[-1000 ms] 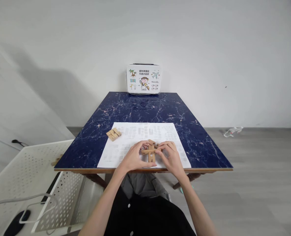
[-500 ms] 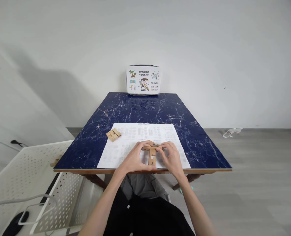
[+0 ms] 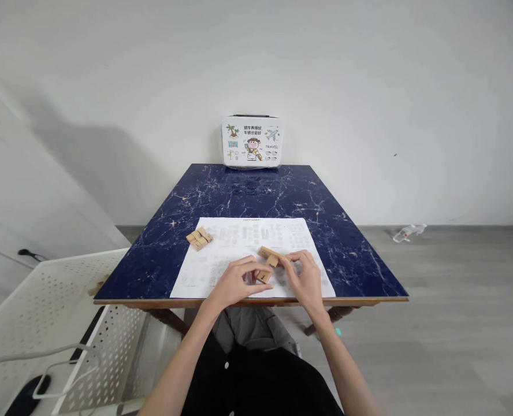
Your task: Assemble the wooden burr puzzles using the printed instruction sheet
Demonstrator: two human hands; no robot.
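Observation:
My left hand [image 3: 234, 280] pinches the near end of a light wooden block [image 3: 263, 277] with dark marks, over a printed sheet. At its far end this piece meets a longer wooden strip [image 3: 270, 253] that lies slanted. My right hand [image 3: 303, 277] has its thumb and fingers closed on the right end of that strip. Whether the two wooden parts are joined or only touch, I cannot tell. To the left, a small group of wooden blocks [image 3: 200, 238] sits on the upper left edge of the paper sheet [image 3: 222, 260].
The sheet lies at the front of a dark blue marbled table [image 3: 248, 196]. A white cartoon case [image 3: 253, 142] stands at the back against the wall. Left of the table is a white perforated cart [image 3: 44, 294] with cables. A clear plastic item [image 3: 409, 233] lies on the floor.
The wooden blocks between my hands have turned, from a straight T shape to a slanted position. My left hand's fingers have drawn back from the strip to the near block.

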